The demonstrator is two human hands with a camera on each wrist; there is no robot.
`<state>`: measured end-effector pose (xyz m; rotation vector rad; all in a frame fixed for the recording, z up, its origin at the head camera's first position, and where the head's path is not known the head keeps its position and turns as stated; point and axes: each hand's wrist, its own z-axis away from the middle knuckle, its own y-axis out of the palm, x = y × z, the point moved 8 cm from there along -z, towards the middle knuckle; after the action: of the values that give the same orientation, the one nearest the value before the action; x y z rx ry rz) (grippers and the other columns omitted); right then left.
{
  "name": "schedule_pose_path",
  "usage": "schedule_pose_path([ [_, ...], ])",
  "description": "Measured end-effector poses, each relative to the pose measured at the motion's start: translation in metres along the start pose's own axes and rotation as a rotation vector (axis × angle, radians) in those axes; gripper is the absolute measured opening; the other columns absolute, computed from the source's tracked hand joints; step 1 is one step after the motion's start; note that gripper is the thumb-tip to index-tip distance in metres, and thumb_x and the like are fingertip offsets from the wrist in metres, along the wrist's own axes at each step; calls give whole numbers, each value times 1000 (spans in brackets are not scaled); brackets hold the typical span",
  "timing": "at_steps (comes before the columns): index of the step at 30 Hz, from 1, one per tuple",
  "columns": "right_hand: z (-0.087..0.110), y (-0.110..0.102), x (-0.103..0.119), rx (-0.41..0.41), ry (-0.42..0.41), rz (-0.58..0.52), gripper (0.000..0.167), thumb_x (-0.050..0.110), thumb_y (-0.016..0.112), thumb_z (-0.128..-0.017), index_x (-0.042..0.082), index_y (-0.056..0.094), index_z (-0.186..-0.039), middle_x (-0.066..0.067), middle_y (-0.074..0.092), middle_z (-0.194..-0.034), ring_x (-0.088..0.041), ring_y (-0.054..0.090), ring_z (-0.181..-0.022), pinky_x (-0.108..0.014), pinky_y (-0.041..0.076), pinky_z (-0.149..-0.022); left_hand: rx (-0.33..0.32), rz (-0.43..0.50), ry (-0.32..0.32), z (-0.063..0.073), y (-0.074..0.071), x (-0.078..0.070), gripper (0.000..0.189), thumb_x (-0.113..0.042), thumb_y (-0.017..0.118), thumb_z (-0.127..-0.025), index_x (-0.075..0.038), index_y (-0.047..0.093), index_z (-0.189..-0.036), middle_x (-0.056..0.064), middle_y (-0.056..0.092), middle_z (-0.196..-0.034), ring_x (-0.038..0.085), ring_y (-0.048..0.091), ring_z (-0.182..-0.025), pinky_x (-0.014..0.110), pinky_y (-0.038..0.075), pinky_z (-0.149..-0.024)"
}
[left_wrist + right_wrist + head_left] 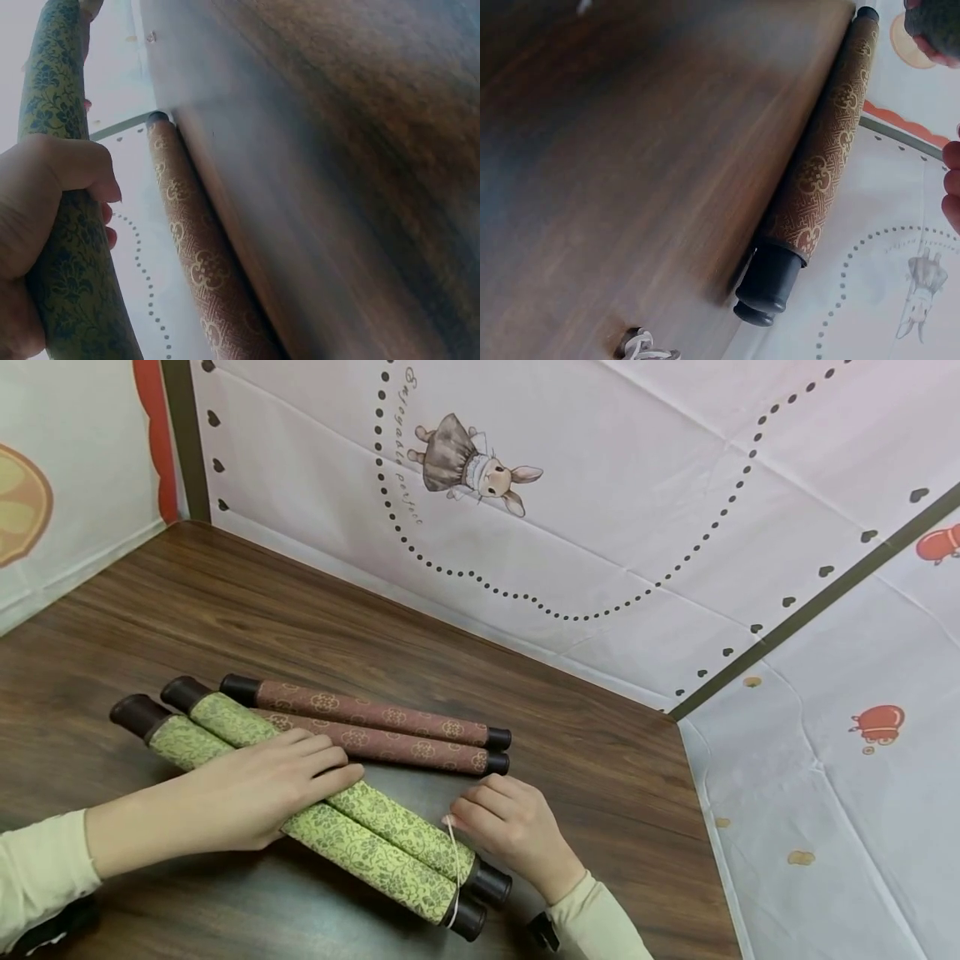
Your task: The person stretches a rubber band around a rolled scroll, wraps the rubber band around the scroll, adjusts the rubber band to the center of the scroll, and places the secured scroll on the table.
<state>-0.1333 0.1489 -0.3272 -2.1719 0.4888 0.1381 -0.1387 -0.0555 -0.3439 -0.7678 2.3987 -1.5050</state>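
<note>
A green floral scroll (pixel 360 852), rolled from both ends into two parallel rolls with dark end knobs, lies at a slant in the head view. My left hand (pixel 262 785) grips it across the middle; in the left wrist view the thumb and fingers curl round the green scroll (pixel 56 97). At its lower right end, my right hand (pixel 517 827) pinches a thin white cord (pixel 455 852). The cord passes over both rolls close to the knobs. In the right wrist view, fingertips (pixel 951 180) show at the right edge.
Behind the green scroll, a reddish-brown scroll (pixel 405 720) with gold flower medallions and black knobs lies on the dark wood table (pixel 600 760). Printed cloth walls (pixel 637 485) rise along the table's back, left and right sides.
</note>
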Motion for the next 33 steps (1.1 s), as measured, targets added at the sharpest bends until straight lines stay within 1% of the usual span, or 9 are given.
schedule_pose_path([
  [4,-2,-1,2,7,5,6,10,18,68,-92,11,74,-87,4,71,-82,-9,62,-72,-19,54,-70,2,-17,-25,1,1,4,67,4,71,-60,-10,61,-125,1,66,-103,20,61,-97,42,53,-87],
  [7,-3,-3,2,25,15,-5,10,17,67,-92,11,73,-87,5,71,-82,-9,62,-73,-19,54,-71,10,-19,-43,2,0,6,67,5,71,-60,-10,62,-125,2,66,-104,21,62,-99,44,54,-88],
  [12,-4,1,1,115,52,-43,8,14,66,-93,12,72,-88,6,71,-85,-9,62,-76,-18,52,-73,44,-38,-84,4,2,11,68,7,74,-59,-9,62,-124,5,66,-104,24,63,-101,45,53,-91],
  [14,-4,2,1,148,67,-53,8,13,64,-93,13,71,-89,7,70,-87,-8,62,-78,-18,52,-74,49,-43,-88,4,3,13,68,8,74,-58,-9,63,-123,5,66,-103,24,62,-101,45,52,-91],
  [17,-4,3,0,170,79,-51,9,12,63,-94,14,71,-92,7,70,-89,-8,62,-80,-17,52,-75,48,-48,-88,5,3,14,66,7,74,-59,-9,63,-122,4,66,-102,22,62,-99,43,52,-90],
  [20,-4,-1,-3,168,90,-42,9,12,63,-93,15,71,-94,7,70,-92,-9,62,-81,-18,52,-76,52,-37,-107,5,3,15,67,7,75,-59,-8,63,-123,5,67,-104,23,62,-100,44,53,-91],
  [26,-6,-14,-11,118,118,-13,7,12,72,-87,13,72,-93,6,71,-90,-9,61,-79,-19,53,-74,58,-27,-138,7,2,19,68,8,74,-59,-8,62,-124,6,66,-107,23,61,-100,43,53,-89],
  [30,-7,-21,-13,86,115,31,6,12,73,-86,11,73,-92,5,71,-89,-8,62,-77,-18,52,-70,51,-29,-146,7,1,21,69,8,74,-58,-7,62,-124,8,66,-108,25,62,-99,43,54,-89],
  [33,-7,-23,-13,78,110,44,5,12,72,-86,11,73,-91,5,71,-89,-8,62,-76,-18,51,-68,50,-28,-156,8,3,23,69,9,74,-58,-6,62,-124,9,66,-108,26,62,-98,44,54,-89],
])
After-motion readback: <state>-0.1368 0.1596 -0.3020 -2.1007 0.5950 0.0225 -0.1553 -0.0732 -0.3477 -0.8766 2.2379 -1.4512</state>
